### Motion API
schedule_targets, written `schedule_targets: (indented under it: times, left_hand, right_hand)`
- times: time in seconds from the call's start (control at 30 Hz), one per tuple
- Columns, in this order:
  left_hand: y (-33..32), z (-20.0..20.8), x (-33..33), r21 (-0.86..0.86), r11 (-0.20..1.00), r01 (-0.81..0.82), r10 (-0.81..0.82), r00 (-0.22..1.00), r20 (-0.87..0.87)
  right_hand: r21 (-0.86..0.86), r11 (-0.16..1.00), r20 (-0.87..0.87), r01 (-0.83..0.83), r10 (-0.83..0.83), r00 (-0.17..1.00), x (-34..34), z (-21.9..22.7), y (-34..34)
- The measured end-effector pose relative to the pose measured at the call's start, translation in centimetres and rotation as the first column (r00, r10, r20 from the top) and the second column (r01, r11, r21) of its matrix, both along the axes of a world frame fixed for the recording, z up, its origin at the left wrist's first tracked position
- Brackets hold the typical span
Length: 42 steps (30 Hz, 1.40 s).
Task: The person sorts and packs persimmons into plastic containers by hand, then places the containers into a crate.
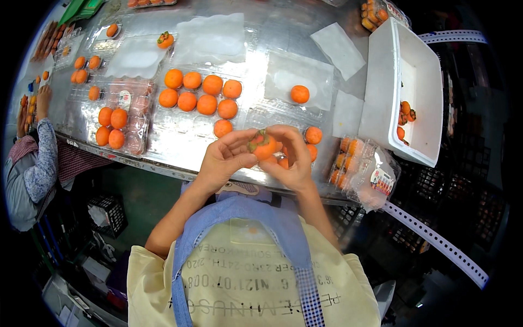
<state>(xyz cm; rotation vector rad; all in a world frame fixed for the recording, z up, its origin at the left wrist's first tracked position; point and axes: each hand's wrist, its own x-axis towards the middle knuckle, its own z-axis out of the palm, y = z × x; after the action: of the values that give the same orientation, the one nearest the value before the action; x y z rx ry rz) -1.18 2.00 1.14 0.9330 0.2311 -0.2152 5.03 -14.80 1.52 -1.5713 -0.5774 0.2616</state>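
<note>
A persimmon (265, 147) with its green-brown calyx is held up over the table's near edge. My left hand (229, 158) pinches it from the left with thumb and fingers. From the other side, my right hand (294, 161) curls around it, fingertips near the calyx. Just beyond my hands, a clear plastic tray (162, 121) holds orange persimmons (207, 103) in rows. More persimmons (312, 134) lie to the right, partly hidden by my right hand. Farther back, a single persimmon (299, 94) rests on a white sheet (321, 68).
At right a white foam box (381, 87) holds a few persimmons, beside a filled clear pack (376, 174). To the left, stacked clear trays (143, 131) hold persimmons. Another person's patterned sleeve (46, 147) reaches over the metal table (163, 163) at far left. A black crate (111, 215) stands below.
</note>
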Motion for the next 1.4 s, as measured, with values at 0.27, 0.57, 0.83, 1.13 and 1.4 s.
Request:
schedule_targets:
  times: [0.27, 0.57, 0.83, 1.13, 1.4]
  left_hand:
    - [-0.2, 0.6, -0.3, 0.083, 0.996, 0.021, -0.02, 1.0, -0.014]
    - [0.9, -1.0, -0.9, 0.274, 0.961, 0.034, -0.012, 0.996, -0.083]
    - [0.9, -1.8, -0.8, 0.277, 0.961, 0.026, 0.007, 0.993, -0.119]
    - [1.2, -2.2, -1.0, 0.262, 0.965, 0.021, 0.019, 0.989, -0.15]
    - [0.9, -2.6, -1.1, 0.261, 0.965, 0.035, 0.009, 0.987, -0.162]
  right_hand:
    - [0.038, 0.999, -0.249, -0.027, 0.035, 0.968, -0.1, 0.0, -0.9]
    - [0.629, 0.526, -0.392, 0.572, -0.421, 0.818, 9.2, 4.5, -13.6]
    - [-0.617, 0.78, 0.003, 0.109, -0.136, 0.991, 2.3, -3.4, -6.1]
    - [-0.762, 0.609, 0.45, 0.219, 0.256, 0.856, 0.9, -5.1, -3.0]
    - [-0.626, 0.776, 0.161, 0.083, 0.024, 0.987, 0.9, -3.9, -3.7]
